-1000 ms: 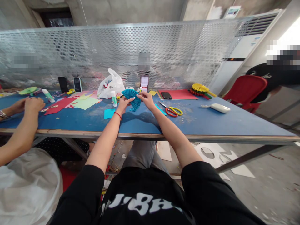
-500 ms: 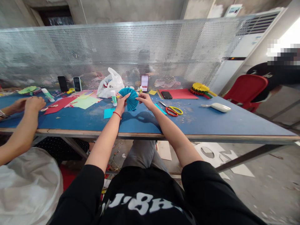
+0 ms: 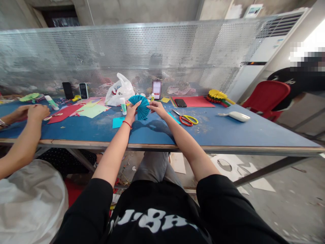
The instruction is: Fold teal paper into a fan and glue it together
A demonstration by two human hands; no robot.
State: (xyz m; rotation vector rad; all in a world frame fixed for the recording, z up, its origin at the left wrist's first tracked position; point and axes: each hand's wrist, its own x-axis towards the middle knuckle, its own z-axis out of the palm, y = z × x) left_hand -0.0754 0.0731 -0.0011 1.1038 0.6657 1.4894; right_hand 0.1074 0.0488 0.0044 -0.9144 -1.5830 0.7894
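Observation:
A pleated blue paper fan is spread out in the air above the table, between my two hands. My left hand grips its left side, thumb lying over the folds. At the right edge, the fingers of my right hand pinch the pleats. Below my left wrist lies a piece of bright blue paper, and a glue stick stands just behind that hand. To the right of my right hand are scissors with red and yellow handles, beside another strip of blue paper.
A white plastic bag and a propped phone stand toward the back. Red paper with a dark phone on it lies right. A white object rests farther right. At left, a co-worker's hands work near coloured paper.
Hardly anything differs. Both my hands keep hold of the blue paper fan in nearly the same place, and the fan's folds have shifted very slightly.

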